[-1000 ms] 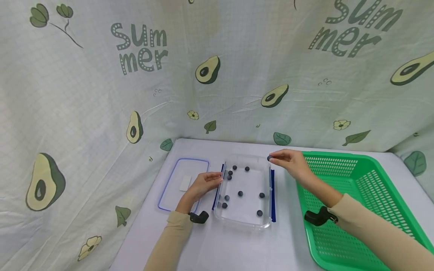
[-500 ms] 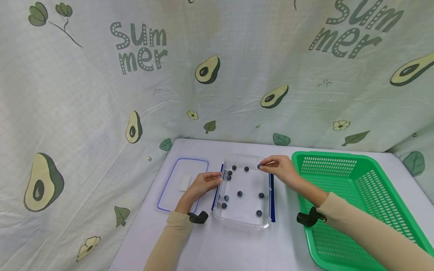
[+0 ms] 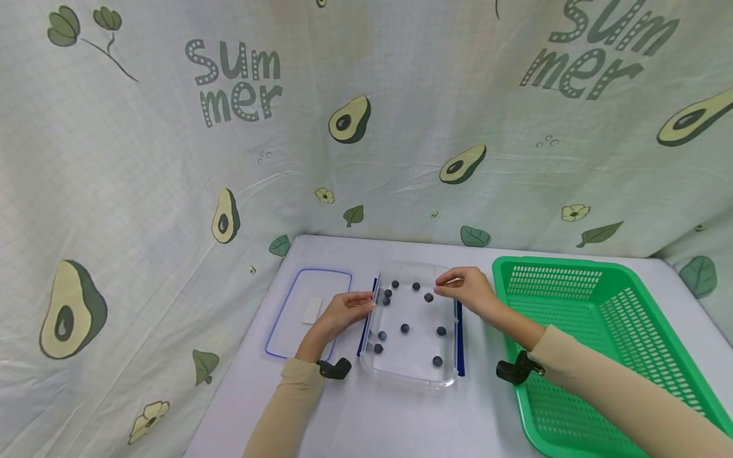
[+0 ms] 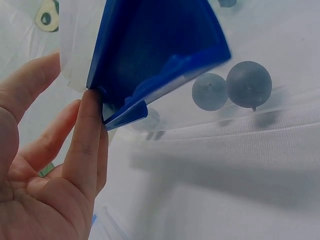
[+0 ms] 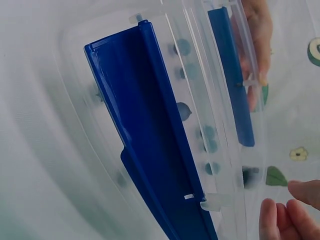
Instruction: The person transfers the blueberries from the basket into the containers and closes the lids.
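Your clear container (image 3: 410, 356) sits on the bench (image 3: 366, 413) right in front of you, open at the top, long axis running away from you toward the avocado-print cloth (image 3: 172, 159). It's a rounded rectangle with a blue latch (image 3: 460, 343) folded down along each long side, so two latches: one on your left, one on your right.

Count on the dark round berries (image 3: 404, 328) in the head view: I get nine inside the container. Three or four cluster near the far left corner, two sit along the left wall closer to you, one is about in the middle, two are on the right side, and one (image 3: 428, 297) lies just below your right fingertips.

Your left hand (image 3: 343, 312) rests against the left latch, fingers straight and relaxed, tips touching the blue flap; the left wrist view shows a finger (image 4: 87, 145) laid right along the latch edge. Your right hand (image 3: 466, 292) hovers over the far right part of the container with fingertips drawn together. I can't tell whether it's actually pinching anything; that berry under it looks loose.

The lid (image 3: 306, 312), clear with a blue rim, lies flat to the left of the container, just beside your left hand, same long axis. One green basket (image 3: 607, 356) sits on your right, near the container.
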### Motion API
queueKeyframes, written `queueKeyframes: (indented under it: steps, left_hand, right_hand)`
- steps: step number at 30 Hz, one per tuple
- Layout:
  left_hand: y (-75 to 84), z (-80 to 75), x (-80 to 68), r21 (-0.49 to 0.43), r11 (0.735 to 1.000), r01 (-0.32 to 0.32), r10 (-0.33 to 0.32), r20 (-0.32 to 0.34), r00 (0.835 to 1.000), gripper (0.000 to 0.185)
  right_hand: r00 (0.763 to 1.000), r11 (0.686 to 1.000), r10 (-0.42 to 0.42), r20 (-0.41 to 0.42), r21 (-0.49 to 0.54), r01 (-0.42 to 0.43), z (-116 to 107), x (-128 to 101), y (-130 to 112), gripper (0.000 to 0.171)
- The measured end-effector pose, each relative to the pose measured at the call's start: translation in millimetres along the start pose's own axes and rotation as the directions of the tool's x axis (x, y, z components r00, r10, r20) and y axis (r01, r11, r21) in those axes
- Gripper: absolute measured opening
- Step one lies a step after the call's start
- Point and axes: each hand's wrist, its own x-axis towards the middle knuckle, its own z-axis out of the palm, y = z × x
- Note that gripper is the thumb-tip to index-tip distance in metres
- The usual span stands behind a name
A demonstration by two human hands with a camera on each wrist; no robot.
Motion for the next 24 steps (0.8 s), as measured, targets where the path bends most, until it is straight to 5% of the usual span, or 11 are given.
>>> queueKeyframes:
  steps: [11,24]
  left_hand:
    - [-1.4,0.5,1.4,-0.011,1.000,0.000,0.000,0.000,1.000,0.042]
    - [0.3,-4.1,-3.7,0.103,0.990,-0.094,0.101,-0.071,0.992,0.039]
  right_hand:
    - [0.999,0.999,-0.010,-0.040,0.034,0.012,-10.0,-5.7,-0.6,0.025]
    - [0.994,0.961,0.031,-0.104,0.276,-0.001,-50.3,-22.6,5.7,0.042]
